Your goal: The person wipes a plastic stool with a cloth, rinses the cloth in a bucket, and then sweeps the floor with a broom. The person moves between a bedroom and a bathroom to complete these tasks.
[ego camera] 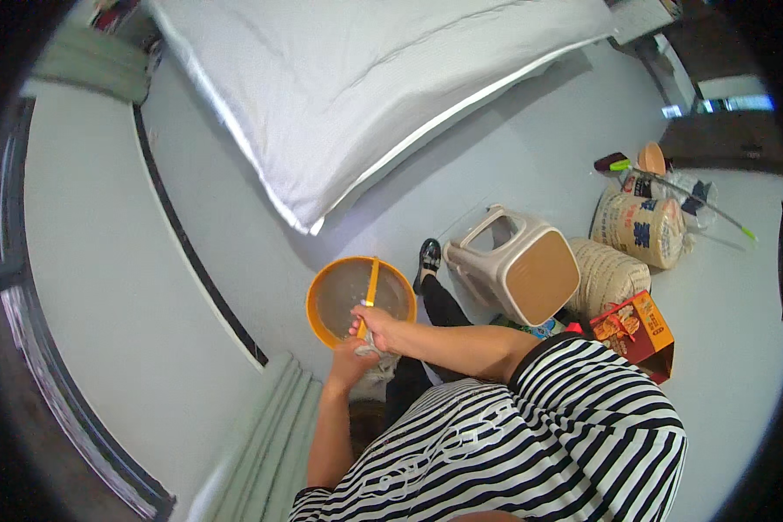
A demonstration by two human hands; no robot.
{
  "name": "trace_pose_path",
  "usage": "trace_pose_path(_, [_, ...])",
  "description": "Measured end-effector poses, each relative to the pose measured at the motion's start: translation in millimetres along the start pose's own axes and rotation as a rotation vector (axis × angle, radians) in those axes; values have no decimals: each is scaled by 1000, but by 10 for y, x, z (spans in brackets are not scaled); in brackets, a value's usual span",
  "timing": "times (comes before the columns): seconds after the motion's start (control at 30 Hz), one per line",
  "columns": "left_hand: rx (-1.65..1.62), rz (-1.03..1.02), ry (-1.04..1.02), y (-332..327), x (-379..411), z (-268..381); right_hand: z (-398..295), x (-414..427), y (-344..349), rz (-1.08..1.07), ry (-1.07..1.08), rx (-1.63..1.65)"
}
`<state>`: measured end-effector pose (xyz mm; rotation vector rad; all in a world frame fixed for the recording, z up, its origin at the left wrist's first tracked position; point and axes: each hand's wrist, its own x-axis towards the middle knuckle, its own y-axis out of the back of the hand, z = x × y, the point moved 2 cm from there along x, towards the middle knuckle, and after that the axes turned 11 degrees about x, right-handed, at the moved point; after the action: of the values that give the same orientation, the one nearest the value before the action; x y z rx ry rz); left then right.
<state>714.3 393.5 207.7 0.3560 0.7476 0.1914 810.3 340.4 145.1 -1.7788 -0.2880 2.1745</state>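
A yellow bucket (312, 307) of cloudy grey water (339, 293) stands on the floor before me. Its flat yellow handle (373, 280) lies across the opening. My right hand (375, 325) is closed over the bucket's near side, right at the handle, with a bit of pale material showing beside its fingers. Just below it, my left hand (352, 362) grips a greyish-white cloth (367, 347) that bunches between the two hands. More of the pale cloth hangs under my wrists, partly hidden by the hands.
A white-covered bed (339, 85) fills the far side. A beige stool with brown top (541, 277) lies tipped over at right, near woven sacks (636, 225), a red box (646, 333) and a long-handled brush (685, 192). Pale green curtains (267, 430) hang at left.
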Motion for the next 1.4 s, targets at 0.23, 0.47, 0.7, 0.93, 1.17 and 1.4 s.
trace_pose_path(0.23, [4, -216, 39, -76, 336, 2104, -1324, -1607, 89, -55, 169, 224])
trace_pose_path(0.47, [180, -442, -72, -501, 1163, 3952, -2814, -2691, 476, -114, 411, 444])
trace_pose_path(0.7, [315, -693, -307, -1048, 2210, 5600, -4379, -3482, 994, -304, 760, 668])
trace_pose_path(0.93, [558, -934, -443, -1600, 3102, 7210, -5652, -4270, 1398, -253, 1031, 980])
trace_pose_path(1.17, [656, -1008, -618, -2679, 4056, 8391, -6922, -5082, 2000, -139, 1190, 1046])
trace_pose_path(1.4, [719, -940, -574, -3419, 4805, 9560, -8273, -5317, 2644, -113, 1167, 1027])
